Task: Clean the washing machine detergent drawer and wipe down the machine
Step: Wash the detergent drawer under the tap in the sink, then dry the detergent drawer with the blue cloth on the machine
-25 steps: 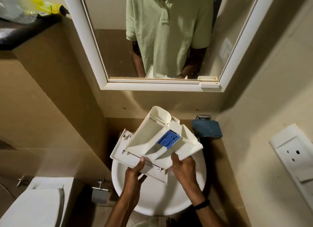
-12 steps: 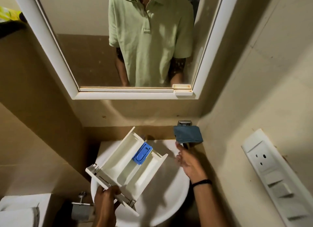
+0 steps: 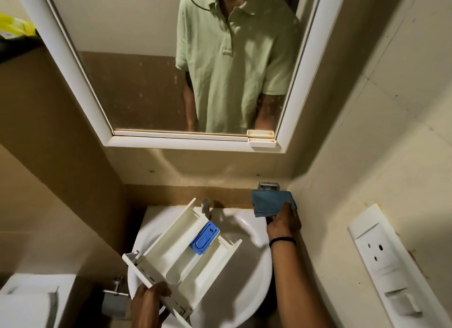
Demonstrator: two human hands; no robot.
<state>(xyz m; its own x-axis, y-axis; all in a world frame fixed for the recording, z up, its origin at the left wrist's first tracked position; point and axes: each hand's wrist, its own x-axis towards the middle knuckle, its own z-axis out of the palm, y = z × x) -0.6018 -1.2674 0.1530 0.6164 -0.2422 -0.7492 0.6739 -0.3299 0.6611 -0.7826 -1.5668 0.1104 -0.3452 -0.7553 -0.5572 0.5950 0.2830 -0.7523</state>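
Our left hand (image 3: 148, 303) clenched the drawer (image 3: 186, 249) by its near end, long axis running away from us. Our right hand (image 3: 283, 223) touched the cloth (image 3: 267, 204), but we could not tell whether its fingers grasped it.

low in the frame, the left hand (image 3: 149, 303) gripped the near end of a white detergent drawer (image 3: 171, 259), held tilted over the white sink (image 3: 247, 269). a blue insert (image 3: 204, 239) sat in the drawer's far middle part. the tap (image 3: 206, 205) stood just behind the drawer's far corner. right of centre, the right hand (image 3: 283, 223), with a black wristband (image 3: 282, 240), gripped the lower right corner of a blue cloth (image 3: 267, 202) hanging from a metal holder (image 3: 268, 186) on the wall. a white-framed mirror (image 3: 195, 145) filled the upper frame. a white socket panel (image 3: 391, 261) sat on the wall at lower right.
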